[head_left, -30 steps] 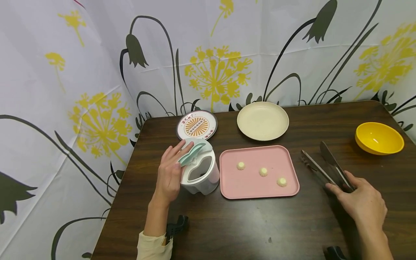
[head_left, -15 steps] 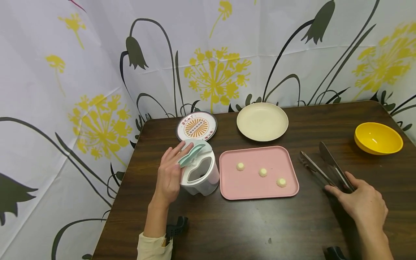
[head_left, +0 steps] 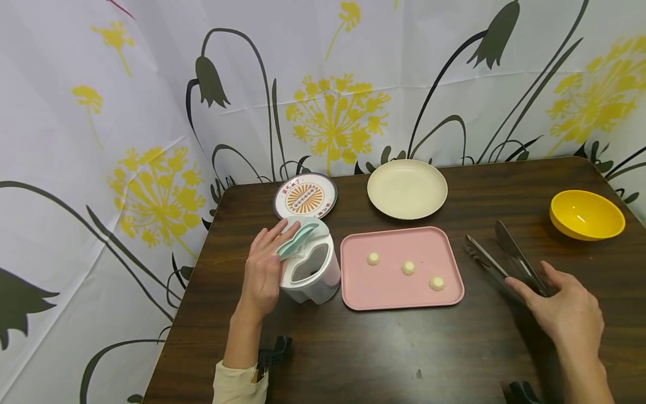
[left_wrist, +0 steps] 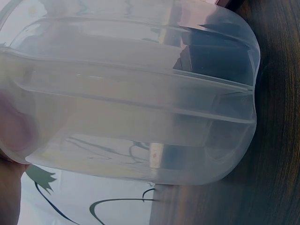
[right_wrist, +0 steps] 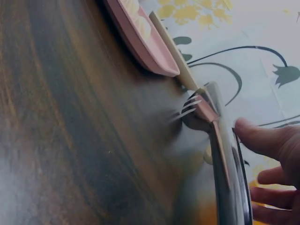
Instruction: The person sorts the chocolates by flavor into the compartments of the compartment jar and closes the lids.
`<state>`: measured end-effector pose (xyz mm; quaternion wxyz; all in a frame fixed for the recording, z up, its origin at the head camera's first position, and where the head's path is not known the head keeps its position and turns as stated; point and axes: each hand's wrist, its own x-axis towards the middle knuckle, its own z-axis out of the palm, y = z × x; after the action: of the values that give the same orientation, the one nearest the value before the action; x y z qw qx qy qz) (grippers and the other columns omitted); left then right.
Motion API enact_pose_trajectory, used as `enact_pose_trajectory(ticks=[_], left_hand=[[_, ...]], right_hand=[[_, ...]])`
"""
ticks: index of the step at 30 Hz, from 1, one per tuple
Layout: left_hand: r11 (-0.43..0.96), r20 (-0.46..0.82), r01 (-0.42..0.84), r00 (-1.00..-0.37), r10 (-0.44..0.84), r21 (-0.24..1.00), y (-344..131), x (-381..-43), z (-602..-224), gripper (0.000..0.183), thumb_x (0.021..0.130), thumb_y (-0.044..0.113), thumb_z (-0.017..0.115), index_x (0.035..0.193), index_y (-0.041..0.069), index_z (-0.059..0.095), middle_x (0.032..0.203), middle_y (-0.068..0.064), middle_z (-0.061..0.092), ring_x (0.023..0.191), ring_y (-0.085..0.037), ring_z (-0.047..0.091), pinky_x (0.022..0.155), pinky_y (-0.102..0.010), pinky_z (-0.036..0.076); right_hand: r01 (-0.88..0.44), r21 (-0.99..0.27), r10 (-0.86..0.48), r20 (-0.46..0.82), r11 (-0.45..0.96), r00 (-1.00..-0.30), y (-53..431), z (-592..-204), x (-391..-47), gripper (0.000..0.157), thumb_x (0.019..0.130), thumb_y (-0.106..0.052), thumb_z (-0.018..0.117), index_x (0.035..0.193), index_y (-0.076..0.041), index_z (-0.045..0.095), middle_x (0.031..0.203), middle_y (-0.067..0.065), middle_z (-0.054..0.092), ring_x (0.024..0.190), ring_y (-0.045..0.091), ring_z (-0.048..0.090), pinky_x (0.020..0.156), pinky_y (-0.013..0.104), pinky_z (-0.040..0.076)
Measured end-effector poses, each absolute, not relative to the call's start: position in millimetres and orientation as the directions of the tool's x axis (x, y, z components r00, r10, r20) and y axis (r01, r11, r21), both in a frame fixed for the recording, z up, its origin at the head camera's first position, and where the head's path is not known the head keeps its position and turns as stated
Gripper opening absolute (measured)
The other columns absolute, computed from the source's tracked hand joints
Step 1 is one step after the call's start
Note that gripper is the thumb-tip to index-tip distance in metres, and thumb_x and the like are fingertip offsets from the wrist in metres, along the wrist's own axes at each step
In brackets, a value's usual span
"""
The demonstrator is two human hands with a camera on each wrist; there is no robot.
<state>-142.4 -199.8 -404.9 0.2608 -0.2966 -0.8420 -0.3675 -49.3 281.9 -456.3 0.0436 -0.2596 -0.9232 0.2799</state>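
On the left, my left hand (head_left: 263, 269) rests against a translucent, lobed food container (head_left: 321, 287) with a white lid. Its straight fingers lie behind the raised mint-green flap (head_left: 299, 239). The left wrist view is filled by the container's ribbed side (left_wrist: 117, 108). At right, my right hand (head_left: 570, 308) is spread around the joined end of metal tongs (head_left: 508, 241), thumb and fingers apart. In the right wrist view the tongs (right_wrist: 225, 159) show a forked tip and a broad flat arm, with a gap to the thumb (right_wrist: 258, 138).
A pink tray (head_left: 393, 294) with three small cream-coloured dollops (head_left: 408, 268) lies between the hands. Behind it stands a cream plate (head_left: 407, 189). A patterned plate (head_left: 305, 194) sits behind the container, and a yellow bowl (head_left: 587, 215) at the right edge of the dark wooden table (head_left: 378, 359).
My right thumb and fingers have spread away from the tongs' end, letting go of them; the tongs stay in place. My left hand and the container have not moved.
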Motion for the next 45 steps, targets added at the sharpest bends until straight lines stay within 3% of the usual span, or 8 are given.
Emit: enact_pose_trajectory(ticks=[5,9,12,18,28,37,45], left_hand=[[0.553,0.66,0.693,-0.686,0.307,0.463,-200,-142,-405,0.052,0.096,0.019,0.026,0.132,0.007,0.063,0.136,-0.006,0.059,0.133,-0.031,0.046,0.112,-0.057,0.017],[0.549,0.662,0.695,-0.684,0.307,0.463,-200,-142,-405,0.052,0.096,0.019,0.026,0.132,0.007,0.063,0.136,-0.007,0.059,0.133,-0.032,0.047,0.112,-0.057,0.017],[0.547,0.664,0.697,-0.682,0.306,0.464,-200,-143,-404,0.052,0.096,0.019,0.027,0.132,0.007,0.063,0.136,-0.007,0.059,0.133,-0.033,0.047,0.112,-0.057,0.017],[0.544,0.666,0.699,-0.68,0.307,0.464,-200,-143,-405,0.052,0.097,0.019,0.026,0.131,0.005,0.063,0.136,-0.007,0.059,0.133,-0.033,0.047,0.111,-0.06,0.018],[0.547,0.661,0.696,-0.684,0.308,0.465,-200,-143,-405,0.052,0.096,0.019,0.027,0.131,0.005,0.063,0.136,-0.008,0.059,0.133,-0.032,0.047,0.112,-0.057,0.017],[0.552,0.662,0.698,-0.681,0.314,0.456,-200,-143,-404,0.052,0.097,0.021,0.027,0.132,0.005,0.063,0.136,-0.007,0.06,0.133,-0.032,0.047,0.112,-0.058,0.018],[0.563,0.655,0.692,-0.686,0.317,0.452,-200,-142,-403,0.053,0.099,0.023,0.026,0.132,0.004,0.062,0.136,-0.006,0.059,0.133,-0.031,0.047,0.111,-0.059,0.018]], right_hand=[[0.292,-0.642,0.517,0.192,0.709,-0.835,270,-450,-53,0.072,0.079,-0.042,0.079,0.139,-0.011,0.056,0.136,0.019,0.056,0.12,0.049,0.05,0.094,0.061,0.037],[-0.002,-0.682,0.428,0.462,0.731,-0.777,252,-444,-62,0.058,0.072,-0.016,0.086,0.126,-0.008,0.067,0.12,0.016,0.066,0.108,0.039,0.06,0.098,0.025,0.041],[-0.201,-0.654,0.307,0.575,0.729,-0.758,233,-440,-70,0.058,0.067,-0.006,0.088,0.121,-0.006,0.07,0.113,0.013,0.068,0.103,0.03,0.062,0.092,0.006,0.031],[-0.437,-0.617,0.054,0.615,0.655,-0.787,184,-436,-84,0.055,0.067,-0.006,0.087,0.12,-0.003,0.07,0.113,0.007,0.068,0.101,0.026,0.064,0.094,0.011,0.035],[-0.625,-0.627,-0.258,0.58,0.465,-0.773,108,-423,-98,0.055,0.08,-0.018,0.081,0.131,-0.008,0.064,0.124,-0.002,0.063,0.113,0.017,0.061,0.098,0.024,0.041],[-0.691,-0.624,-0.354,0.593,0.364,-0.723,66,-410,-115,0.065,0.085,-0.02,0.076,0.145,-0.014,0.051,0.14,0.0,0.053,0.128,0.016,0.051,0.106,0.035,0.038],[-0.739,-0.613,-0.373,0.64,0.277,-0.671,42,-406,-133,0.067,0.088,-0.013,0.072,0.148,-0.006,0.043,0.149,0.006,0.043,0.134,0.02,0.045,0.109,0.037,0.036]])
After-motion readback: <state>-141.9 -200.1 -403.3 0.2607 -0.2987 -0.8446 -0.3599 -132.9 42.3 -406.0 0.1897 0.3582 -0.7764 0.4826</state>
